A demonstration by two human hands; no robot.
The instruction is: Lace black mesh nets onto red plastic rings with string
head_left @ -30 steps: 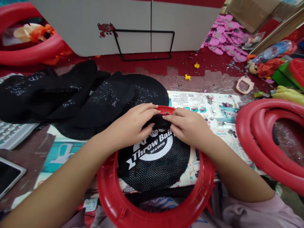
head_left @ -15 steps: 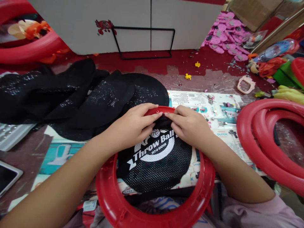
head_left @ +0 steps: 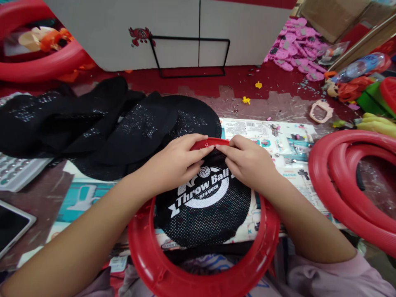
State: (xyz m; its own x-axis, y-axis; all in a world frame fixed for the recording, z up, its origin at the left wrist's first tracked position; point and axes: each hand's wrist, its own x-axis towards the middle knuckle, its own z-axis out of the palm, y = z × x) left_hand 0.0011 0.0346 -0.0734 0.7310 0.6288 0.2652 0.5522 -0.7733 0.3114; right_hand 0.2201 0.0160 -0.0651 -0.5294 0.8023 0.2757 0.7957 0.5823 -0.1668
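Observation:
A red plastic ring [head_left: 139, 251] leans toward my body, its inner side with small clips facing up. Inside it hangs a round black mesh net [head_left: 207, 225] with white "Throw Ball" print. At the ring's far rim my left hand [head_left: 177, 161] is closed, thumb and index finger pressing the net's edge against the red plastic. My right hand [head_left: 250, 165] pinches the same edge from the other side, its fingertips almost meeting the left ones. The fingers hide part of the net's upper edge and of the print.
Black mesh discs [head_left: 123, 128] lie in an overlapping pile at left, near a tablet-like device [head_left: 14, 227]. Several red rings [head_left: 321, 165] are stacked at right. Behind stand a white board [head_left: 173, 20] and a black wire frame [head_left: 192, 76]. Pink pieces [head_left: 287, 45] are heaped at back right.
Both hands keep pressing at the same spot on the far rim, the fingertips shifted only slightly. The whole view has moved a little.

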